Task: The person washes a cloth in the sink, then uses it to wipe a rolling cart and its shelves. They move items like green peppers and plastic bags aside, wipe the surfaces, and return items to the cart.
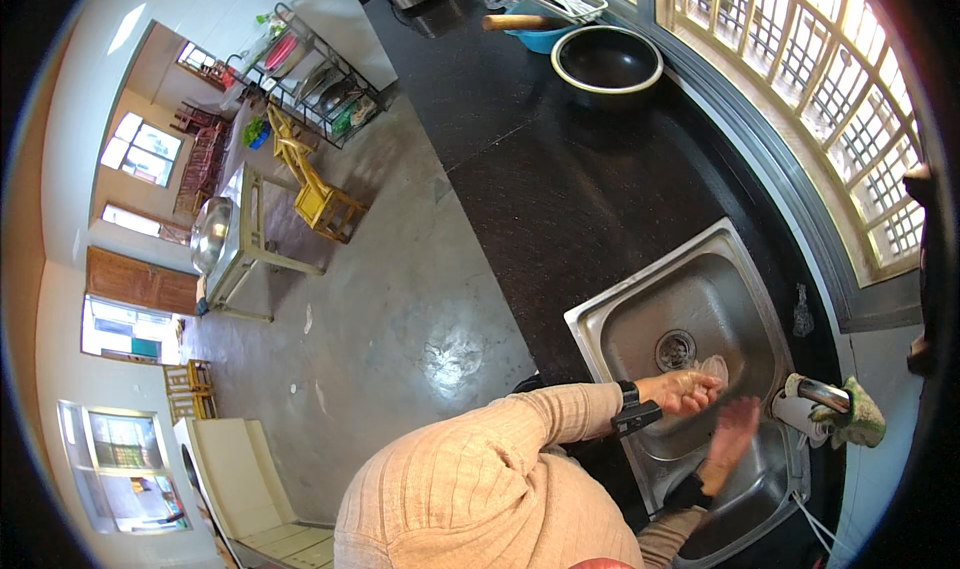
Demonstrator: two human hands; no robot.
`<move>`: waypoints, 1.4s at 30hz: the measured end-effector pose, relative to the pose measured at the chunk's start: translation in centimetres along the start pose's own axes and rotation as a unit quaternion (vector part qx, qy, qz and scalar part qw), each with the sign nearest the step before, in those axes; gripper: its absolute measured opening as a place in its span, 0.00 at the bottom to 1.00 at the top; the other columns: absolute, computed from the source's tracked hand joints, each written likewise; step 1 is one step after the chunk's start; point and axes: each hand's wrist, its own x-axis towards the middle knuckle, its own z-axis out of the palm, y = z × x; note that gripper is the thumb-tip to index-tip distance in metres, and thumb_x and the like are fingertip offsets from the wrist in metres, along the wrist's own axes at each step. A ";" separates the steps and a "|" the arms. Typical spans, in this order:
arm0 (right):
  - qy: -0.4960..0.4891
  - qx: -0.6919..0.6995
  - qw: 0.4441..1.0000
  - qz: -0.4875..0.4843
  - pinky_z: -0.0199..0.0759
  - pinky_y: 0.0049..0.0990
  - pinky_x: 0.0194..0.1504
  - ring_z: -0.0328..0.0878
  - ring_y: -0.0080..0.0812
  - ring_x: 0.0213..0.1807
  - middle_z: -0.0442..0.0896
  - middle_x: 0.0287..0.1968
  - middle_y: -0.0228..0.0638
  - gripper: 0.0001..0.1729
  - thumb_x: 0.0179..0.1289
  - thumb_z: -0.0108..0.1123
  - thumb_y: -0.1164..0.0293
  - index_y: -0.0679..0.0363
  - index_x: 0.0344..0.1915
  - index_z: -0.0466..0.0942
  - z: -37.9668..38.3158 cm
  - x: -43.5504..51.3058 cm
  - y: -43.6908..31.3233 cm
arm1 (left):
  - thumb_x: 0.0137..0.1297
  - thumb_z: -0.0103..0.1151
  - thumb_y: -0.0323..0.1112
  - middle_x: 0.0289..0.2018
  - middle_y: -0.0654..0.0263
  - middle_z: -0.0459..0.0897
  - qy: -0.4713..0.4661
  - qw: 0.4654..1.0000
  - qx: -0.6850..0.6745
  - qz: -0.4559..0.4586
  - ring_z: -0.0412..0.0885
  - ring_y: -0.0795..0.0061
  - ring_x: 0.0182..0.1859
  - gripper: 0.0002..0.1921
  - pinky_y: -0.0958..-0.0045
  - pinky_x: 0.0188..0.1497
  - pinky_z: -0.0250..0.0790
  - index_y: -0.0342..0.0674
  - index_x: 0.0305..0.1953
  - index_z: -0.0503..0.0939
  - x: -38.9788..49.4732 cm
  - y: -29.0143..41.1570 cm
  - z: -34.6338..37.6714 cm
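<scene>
My left hand (681,393) reaches over the stainless steel sink (652,306), its fingers closed around a small clear object, apparently a cup (714,372). Below and to the right, my right hand (736,421) is slightly blurred, its fingers extended, and nothing shows in it. It hovers near the divider between the two basins. The drain strainer (676,350) lies just beyond my left hand. At the sink's right edge is the metal faucet (823,394), with a greenish cloth (861,415) draped on its end. Whether water runs cannot be told.
A large dark bowl (607,59) stands farther along the black countertop (525,156), beside a blue basin (541,40) with a wooden-handled item (525,22). A barred window (802,74) borders the counter. Across the floor stand a table (253,250), a yellow chair (322,205) and a metal rack (330,81).
</scene>
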 end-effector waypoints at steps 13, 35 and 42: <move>-0.177 -0.246 0.949 0.086 0.64 0.17 0.34 0.66 0.15 0.32 0.68 0.33 0.23 0.10 0.59 0.56 0.79 0.54 0.34 0.64 18.2 2.4 3.5 | 0.66 0.53 0.39 0.17 0.81 0.63 -0.089 0.964 0.234 -0.084 0.58 0.91 0.15 0.08 0.87 0.13 0.52 0.51 0.29 0.70 -4.0 1.6 1.4; -0.154 -0.116 0.981 -0.027 0.70 0.33 0.56 0.71 0.31 0.57 0.70 0.59 0.38 0.28 0.68 0.55 0.65 0.60 0.63 0.61 21.5 -5.0 5.4 | 0.68 0.53 0.45 0.22 0.69 0.76 -0.095 0.981 0.147 -0.079 0.68 0.88 0.17 0.15 0.87 0.14 0.60 0.38 0.31 0.76 -9.7 -2.4 6.6; -0.113 -0.217 0.970 0.003 0.61 0.17 0.32 0.62 0.18 0.30 0.65 0.34 0.25 0.13 0.57 0.52 0.84 0.54 0.32 0.61 24.1 -4.7 1.9 | 0.66 0.56 0.35 0.20 0.76 0.68 -0.110 0.966 0.217 -0.084 0.59 0.91 0.16 0.09 0.89 0.14 0.51 0.41 0.28 0.74 -12.2 -3.4 10.2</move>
